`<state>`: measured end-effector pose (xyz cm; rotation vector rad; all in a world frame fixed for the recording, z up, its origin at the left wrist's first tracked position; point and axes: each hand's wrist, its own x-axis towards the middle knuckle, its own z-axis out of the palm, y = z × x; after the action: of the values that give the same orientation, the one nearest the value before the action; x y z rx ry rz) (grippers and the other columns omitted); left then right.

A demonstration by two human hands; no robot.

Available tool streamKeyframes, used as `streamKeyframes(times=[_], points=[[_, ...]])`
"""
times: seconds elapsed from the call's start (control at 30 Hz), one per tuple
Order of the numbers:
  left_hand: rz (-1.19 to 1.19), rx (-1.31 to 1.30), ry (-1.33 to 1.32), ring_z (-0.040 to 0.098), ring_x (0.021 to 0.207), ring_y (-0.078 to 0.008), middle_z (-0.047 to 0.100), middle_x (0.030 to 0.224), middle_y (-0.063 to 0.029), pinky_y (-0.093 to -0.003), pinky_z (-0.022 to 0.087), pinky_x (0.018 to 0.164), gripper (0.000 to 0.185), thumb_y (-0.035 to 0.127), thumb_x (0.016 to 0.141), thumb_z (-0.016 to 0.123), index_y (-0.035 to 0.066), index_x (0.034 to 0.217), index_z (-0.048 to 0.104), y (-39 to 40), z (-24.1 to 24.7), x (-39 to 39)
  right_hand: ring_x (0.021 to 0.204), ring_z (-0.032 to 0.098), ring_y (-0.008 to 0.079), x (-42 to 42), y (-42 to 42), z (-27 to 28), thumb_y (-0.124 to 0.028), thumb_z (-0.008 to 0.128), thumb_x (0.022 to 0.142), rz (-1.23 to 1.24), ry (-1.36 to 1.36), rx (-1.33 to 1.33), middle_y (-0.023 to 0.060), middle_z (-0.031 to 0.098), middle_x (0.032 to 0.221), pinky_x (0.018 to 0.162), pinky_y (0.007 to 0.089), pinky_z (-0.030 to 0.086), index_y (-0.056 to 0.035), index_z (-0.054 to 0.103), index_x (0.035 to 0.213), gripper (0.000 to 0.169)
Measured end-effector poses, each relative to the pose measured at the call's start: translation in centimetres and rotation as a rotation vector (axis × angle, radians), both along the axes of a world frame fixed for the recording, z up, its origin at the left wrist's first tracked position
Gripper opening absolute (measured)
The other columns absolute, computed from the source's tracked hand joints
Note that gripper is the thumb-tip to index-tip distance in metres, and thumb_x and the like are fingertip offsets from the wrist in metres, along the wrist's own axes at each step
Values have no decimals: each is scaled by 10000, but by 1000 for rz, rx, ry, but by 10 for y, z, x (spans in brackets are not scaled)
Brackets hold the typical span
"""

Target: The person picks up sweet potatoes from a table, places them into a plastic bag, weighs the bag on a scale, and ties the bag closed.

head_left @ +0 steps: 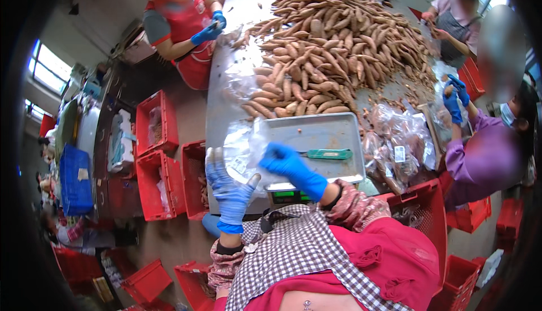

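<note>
My right hand [292, 169], in a blue glove, is over the left part of a metal tray [313, 122], its fingers bent at a clear plastic bag [259, 139]. My left hand [230, 188], in a striped knit glove over a blue one, is raised left of the tray with fingers stretched and thumb apart; the bag's edge lies close to it. More clear bags [237, 148] lie on the metal table beneath. A green-handled knife or peeler [329, 154] rests in the tray, which sits on a scale with a lit green display [284, 193]. Sweet potatoes [309, 73] are heaped beyond.
Filled plastic bags [396, 141] lie right of the tray, above a red crate [438, 226]. Red crates [159, 184] stand on the floor at left. A co-worker in a red apron [192, 27] is across at left; a co-worker in purple [482, 154] works at right, another beyond.
</note>
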<state>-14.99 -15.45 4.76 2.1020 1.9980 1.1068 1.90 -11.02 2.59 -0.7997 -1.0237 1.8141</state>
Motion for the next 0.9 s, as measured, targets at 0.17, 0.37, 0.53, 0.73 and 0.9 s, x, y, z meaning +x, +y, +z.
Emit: streamKeyframes(times=[0.17,0.37,0.53,0.73,0.9], points=[[-83,-144,-1011,550,959,-196,565,1071,-101,-312,451,849,241,161,882,504,-1,1054,551,21,-54,-40,707,468,95,-2,-8,11,-94,688,737,81,-379,322,-6,517,784,678,234,425,-64,566,1019,309],[-378,-476,-2021,566,867,-175,587,984,-64,-379,477,752,311,278,874,552,34,1067,551,-6,-20,-39,799,608,203,82,50,-83,-79,628,781,-561,-875,405,93,613,920,723,299,481,-38,611,1002,225],[-478,-682,-1983,520,717,-113,552,816,-15,-262,456,630,265,325,891,527,74,968,563,7,-45,-33,932,590,218,120,36,-84,-189,523,866,-45,685,-739,98,592,1082,830,357,476,-19,512,1156,336],[-336,-740,-1226,539,935,-199,538,1071,-85,-339,491,750,364,314,918,462,46,1164,472,12,-140,-15,1018,525,177,159,58,-58,-83,588,809,-37,-16,-56,82,547,1116,910,284,409,7,476,1219,434],[-22,-926,-1801,568,810,-165,551,911,-33,-263,509,632,274,277,897,494,79,1083,523,3,-112,34,882,557,141,184,189,-120,-190,681,764,-638,-610,129,55,591,934,774,257,449,-6,513,1140,451]])
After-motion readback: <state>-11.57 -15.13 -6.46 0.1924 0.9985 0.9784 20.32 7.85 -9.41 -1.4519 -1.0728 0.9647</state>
